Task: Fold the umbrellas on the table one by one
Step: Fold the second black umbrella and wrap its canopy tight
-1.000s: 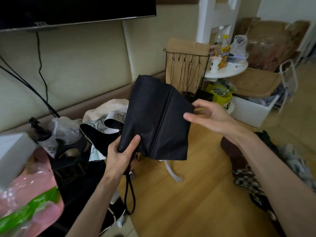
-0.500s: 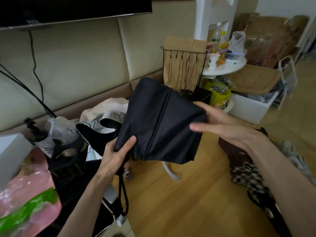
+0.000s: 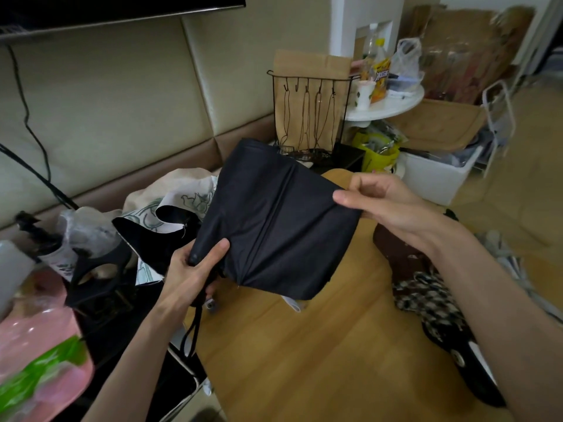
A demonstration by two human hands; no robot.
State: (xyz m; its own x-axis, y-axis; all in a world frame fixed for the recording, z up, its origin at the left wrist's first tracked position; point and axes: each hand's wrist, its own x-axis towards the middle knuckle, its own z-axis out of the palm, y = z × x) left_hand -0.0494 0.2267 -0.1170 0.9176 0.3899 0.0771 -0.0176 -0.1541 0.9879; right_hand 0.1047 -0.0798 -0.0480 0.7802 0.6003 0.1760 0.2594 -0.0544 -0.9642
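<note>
Umbrella [image 3: 274, 220], black, is held up over the table [image 3: 320, 345]. Left hand [image 3: 192, 275] grips its handle end, right hand [image 3: 387, 202] pinches a panel's edge. I should pull that panel taut, lay it flat around the shaft, then wrap.

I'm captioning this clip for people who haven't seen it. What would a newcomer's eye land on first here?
First, the black umbrella, held up in mid-frame above the wooden table: the left hand grips its lower end while the right hand pinches the canopy's right edge. Next, a checkered umbrella lying on the table under the right forearm, and a pink bag at lower left.
</note>
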